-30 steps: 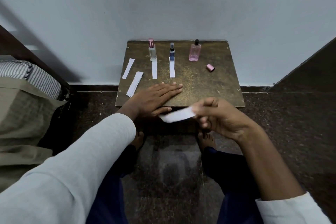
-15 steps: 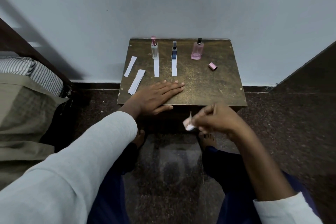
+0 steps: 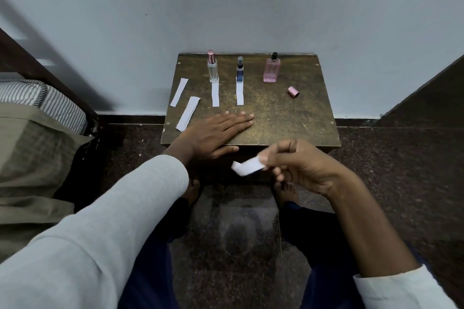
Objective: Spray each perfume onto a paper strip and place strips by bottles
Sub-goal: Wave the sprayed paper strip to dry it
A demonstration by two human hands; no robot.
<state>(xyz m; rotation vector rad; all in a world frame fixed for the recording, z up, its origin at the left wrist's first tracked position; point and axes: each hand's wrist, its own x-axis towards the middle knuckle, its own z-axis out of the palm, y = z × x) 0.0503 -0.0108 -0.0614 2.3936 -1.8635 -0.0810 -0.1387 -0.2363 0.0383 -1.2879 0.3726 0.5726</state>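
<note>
Three perfume bottles stand along the back of a small brown table (image 3: 288,118): a clear one with a pink cap (image 3: 212,69), a slim dark blue one (image 3: 239,69) and a pink one (image 3: 271,68) with its cap off. A white strip (image 3: 215,94) lies in front of the clear bottle and another strip (image 3: 240,93) in front of the blue one. My right hand (image 3: 301,167) pinches a paper strip (image 3: 247,166), blurred, just below the table's front edge. My left hand (image 3: 216,134) lies flat, palm down, on the table's front left part.
A loose pink cap (image 3: 293,91) lies right of the pink bottle. A single spare strip (image 3: 179,92) and a small stack of strips (image 3: 188,113) lie at the table's left. A wall stands behind the table; a bed with striped pillow (image 3: 42,100) is at left.
My right hand dipped with the strip below the table edge, then turned it so the strip points left again. My left hand stayed flat on the table.
</note>
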